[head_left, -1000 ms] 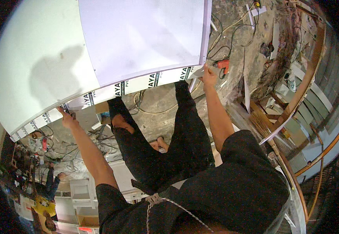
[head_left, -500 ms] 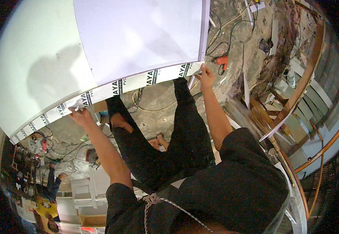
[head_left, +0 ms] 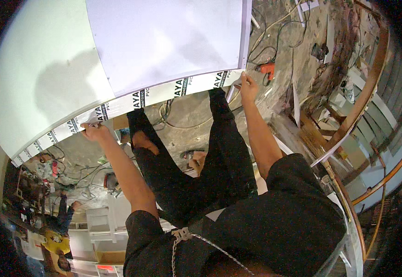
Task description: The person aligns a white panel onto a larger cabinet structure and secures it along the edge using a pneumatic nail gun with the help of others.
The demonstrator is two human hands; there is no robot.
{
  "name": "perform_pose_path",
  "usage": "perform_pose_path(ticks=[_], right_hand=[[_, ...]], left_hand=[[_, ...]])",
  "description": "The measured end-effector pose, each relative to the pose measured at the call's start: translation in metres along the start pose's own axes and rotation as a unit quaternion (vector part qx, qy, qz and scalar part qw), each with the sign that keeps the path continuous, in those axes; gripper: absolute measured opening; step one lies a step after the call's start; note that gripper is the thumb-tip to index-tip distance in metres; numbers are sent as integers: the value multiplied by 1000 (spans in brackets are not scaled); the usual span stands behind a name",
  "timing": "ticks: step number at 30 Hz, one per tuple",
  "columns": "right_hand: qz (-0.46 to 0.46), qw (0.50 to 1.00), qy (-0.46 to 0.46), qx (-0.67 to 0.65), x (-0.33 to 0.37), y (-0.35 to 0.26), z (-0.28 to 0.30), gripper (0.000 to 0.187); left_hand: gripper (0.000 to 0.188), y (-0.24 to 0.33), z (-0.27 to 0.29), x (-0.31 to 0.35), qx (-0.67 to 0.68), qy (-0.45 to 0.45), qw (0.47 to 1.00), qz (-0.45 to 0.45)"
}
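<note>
Head view, left hand [head_left: 95, 132] and right hand [head_left: 248, 88] pinched a printed white strip [head_left: 161, 92], which ran along the near edge of a white panel [head_left: 173, 41], orange drill [head_left: 268, 70] lay on the floor [head_left: 194, 108]

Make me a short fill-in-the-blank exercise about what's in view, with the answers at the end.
1. The left hand and right hand grip a printed strip whose background colour is ____.
2. Of these two hands, the one nearer the red-orange drill is the ____ one.
3. The co-worker at the picture's lower left wears a shirt coloured ____.
4. A soft, dark ____ falls across the pale panel.

Missing words: white; right; yellow; shadow.
</note>
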State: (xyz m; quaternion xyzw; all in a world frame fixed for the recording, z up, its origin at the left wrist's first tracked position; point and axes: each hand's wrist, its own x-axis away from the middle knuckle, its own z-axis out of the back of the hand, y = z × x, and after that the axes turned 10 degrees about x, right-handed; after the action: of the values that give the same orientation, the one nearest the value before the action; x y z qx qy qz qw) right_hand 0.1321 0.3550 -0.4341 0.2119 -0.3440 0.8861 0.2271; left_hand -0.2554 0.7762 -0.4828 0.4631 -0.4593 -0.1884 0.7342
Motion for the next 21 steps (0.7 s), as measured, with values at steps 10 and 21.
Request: perform_pose_path(ticks=[10,21], right_hand=[[71,996,30,51,-24,26,22,43],[57,994,6,-94,-29,17,20,27]], left_hand=[[39,-11,3,-5,-42,35,996,74],[49,-11,21,13,-243,-161,949,120]])
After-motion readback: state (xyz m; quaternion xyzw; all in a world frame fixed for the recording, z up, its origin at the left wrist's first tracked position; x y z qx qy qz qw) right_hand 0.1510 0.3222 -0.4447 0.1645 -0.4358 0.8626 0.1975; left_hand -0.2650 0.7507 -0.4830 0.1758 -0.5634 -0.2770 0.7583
